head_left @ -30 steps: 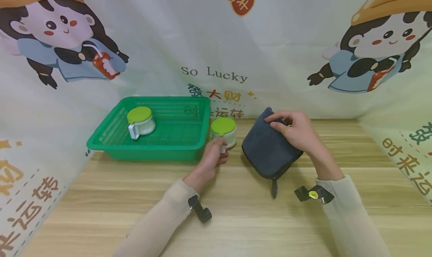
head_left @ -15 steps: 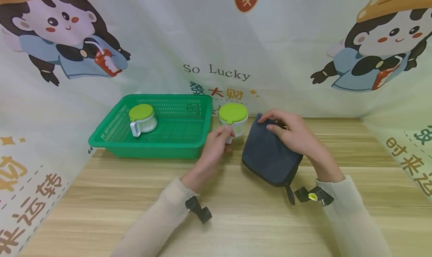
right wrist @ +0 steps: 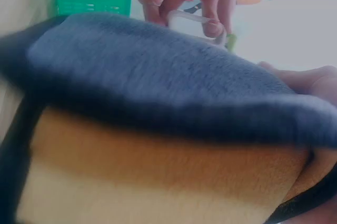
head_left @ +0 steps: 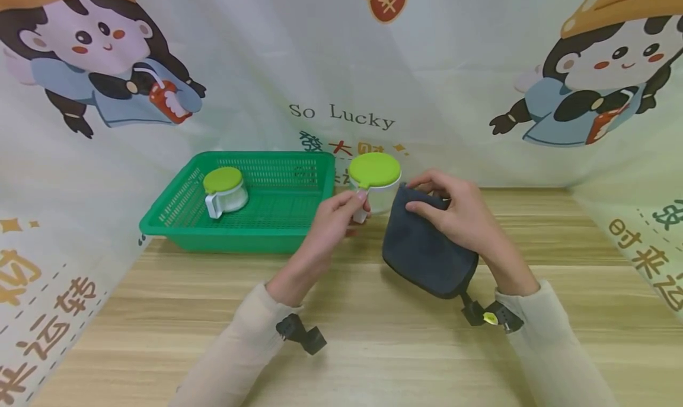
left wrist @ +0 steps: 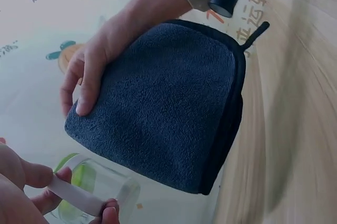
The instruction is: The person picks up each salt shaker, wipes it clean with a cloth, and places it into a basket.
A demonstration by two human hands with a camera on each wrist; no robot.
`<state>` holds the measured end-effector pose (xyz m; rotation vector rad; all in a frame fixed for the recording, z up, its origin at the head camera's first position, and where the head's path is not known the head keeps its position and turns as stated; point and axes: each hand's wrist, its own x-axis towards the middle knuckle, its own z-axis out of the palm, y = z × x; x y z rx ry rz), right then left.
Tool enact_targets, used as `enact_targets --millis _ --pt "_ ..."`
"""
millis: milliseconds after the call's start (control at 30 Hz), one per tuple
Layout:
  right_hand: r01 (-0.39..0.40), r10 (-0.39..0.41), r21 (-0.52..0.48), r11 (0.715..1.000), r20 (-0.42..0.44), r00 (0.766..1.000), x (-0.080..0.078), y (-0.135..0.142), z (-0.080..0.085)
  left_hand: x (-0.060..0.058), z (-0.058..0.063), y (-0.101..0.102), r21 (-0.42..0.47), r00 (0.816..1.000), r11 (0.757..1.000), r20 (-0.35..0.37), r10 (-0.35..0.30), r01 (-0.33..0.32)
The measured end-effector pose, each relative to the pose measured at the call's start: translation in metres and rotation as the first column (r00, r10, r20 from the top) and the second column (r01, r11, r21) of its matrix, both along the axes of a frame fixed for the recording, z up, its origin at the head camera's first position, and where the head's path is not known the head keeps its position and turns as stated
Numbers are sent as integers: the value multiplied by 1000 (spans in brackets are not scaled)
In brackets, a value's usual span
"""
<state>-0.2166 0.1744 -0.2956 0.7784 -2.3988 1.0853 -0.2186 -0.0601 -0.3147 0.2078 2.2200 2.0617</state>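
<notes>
My left hand [head_left: 328,220] grips the white handle of a clear seasoning jar [head_left: 375,171] with a green lid, lifted above the table. In the left wrist view the fingers curl round that handle [left wrist: 79,195], and the jar's see-through body lies behind it. My right hand [head_left: 464,208] pinches the top edge of a folded dark blue-grey towel [head_left: 424,253], thumb in front and other fingers behind. The towel hangs close beside the jar, its hanging loop at the bottom right. A tan-orange inner side [right wrist: 147,176] of it shows in the right wrist view.
A green plastic basket [head_left: 240,241] stands at the left on the wooden table [head_left: 373,347]. Inside it, at the left, sits a second green-lidded jar [head_left: 226,187]. A white printed curtain [head_left: 256,57] closes off the back and sides.
My left hand has raised the jar off the table and brought it right, up to the towel. The towel has turned a little in my right hand, its loop swinging right.
</notes>
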Motion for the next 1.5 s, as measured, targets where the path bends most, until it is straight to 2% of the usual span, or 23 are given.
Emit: enact_targets --millis 233,433,567,700,1033,1133,1333,1500 --pt "-39 35 -24 999 -146 989 3 -11 -1 5 4 -1 -19 1000 1000 -4 -19 19" --pt "-87 99 57 995 -274 957 3 -22 -4 10 4 -1 -35 999 999 -25 -31 30" --pt "-92 114 83 992 -315 942 2 -27 -6 13 6 0 -51 999 998 -27 -31 30" --pt "-78 102 87 993 -323 941 3 -27 -7 14 8 2 -58 999 998 -28 -28 26" --pt "-43 78 172 984 -207 975 1 -26 -14 15 12 3 -45 998 998 -58 -38 36" --pt "-45 77 144 989 -221 972 1 -24 -13 15 12 3 -60 998 997 -54 -43 40" --pt "-52 67 55 997 -300 952 3 -22 -9 13 12 5 -81 997 995 -48 -63 59" --pt "-49 69 85 995 -256 964 3 -22 -12 15 13 4 -50 998 998 -34 -51 49"
